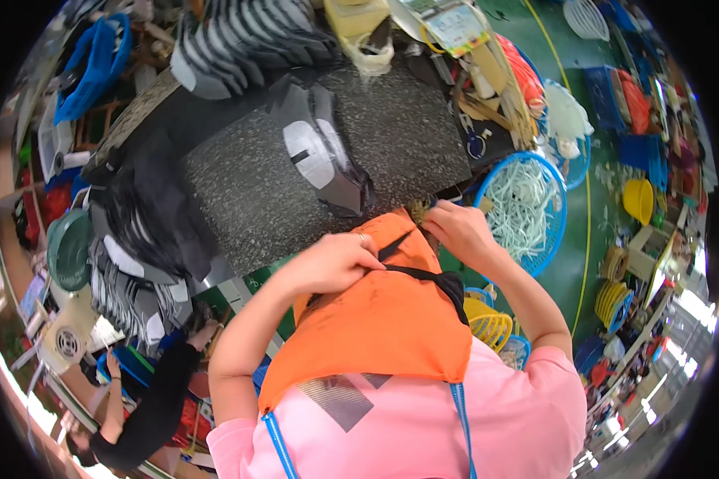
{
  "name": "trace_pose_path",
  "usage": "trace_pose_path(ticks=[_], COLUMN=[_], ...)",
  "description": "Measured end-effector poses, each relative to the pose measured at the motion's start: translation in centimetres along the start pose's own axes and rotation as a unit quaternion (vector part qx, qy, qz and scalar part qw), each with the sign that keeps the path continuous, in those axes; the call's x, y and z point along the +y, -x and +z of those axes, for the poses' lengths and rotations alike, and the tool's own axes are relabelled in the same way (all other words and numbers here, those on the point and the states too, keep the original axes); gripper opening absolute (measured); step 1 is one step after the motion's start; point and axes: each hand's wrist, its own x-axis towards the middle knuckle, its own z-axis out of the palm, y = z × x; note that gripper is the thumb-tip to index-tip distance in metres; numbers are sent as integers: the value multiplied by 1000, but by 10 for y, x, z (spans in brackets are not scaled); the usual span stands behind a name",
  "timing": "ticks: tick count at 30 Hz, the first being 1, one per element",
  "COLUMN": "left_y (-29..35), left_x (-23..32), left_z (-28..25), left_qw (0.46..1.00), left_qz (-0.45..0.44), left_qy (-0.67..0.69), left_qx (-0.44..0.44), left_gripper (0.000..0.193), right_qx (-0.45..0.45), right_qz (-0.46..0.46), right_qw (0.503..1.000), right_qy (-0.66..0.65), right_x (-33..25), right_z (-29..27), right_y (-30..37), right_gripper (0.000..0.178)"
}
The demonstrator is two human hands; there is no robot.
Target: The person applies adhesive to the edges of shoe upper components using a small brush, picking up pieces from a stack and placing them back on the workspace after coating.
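Note:
My left hand lies across the front of my orange apron. Its bent fingers close at a black cloth strip beside the apron's dark tie. My right hand is at the near right edge of the worktable, its fingertips pinched together. Whatever they hold, if anything, is too small to tell. Ahead of both hands, a small stack of dark grey curved fabric pieces with pale grey patches rests on the speckled dark tabletop.
More grey pieces are piled at the far edge, and dark ones hang at the left. A blue basket of white strips stands right of the table. Tools lie at the far right corner. Another person works at lower left.

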Motion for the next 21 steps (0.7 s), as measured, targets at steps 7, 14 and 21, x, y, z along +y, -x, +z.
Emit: trace_pose_path(ticks=[7,14,21], left_y=[-41,-35,-42], left_x=[32,38,13], left_z=[20,8,12], left_qw=[960,954,954], left_qz=[-25,-23,49], left_qy=[-257,-296,-295], left_qx=[-105,-34,-21], left_gripper=[17,25,15], right_qx=[66,-122,33], right_qz=[17,190,67], right_qw=[998,894,964], right_qy=[-19,-387,-255], right_x=[-21,-21,-42], right_z=[-14,-10,40], right_y=[-9,53,57], right_gripper=[10,16,12])
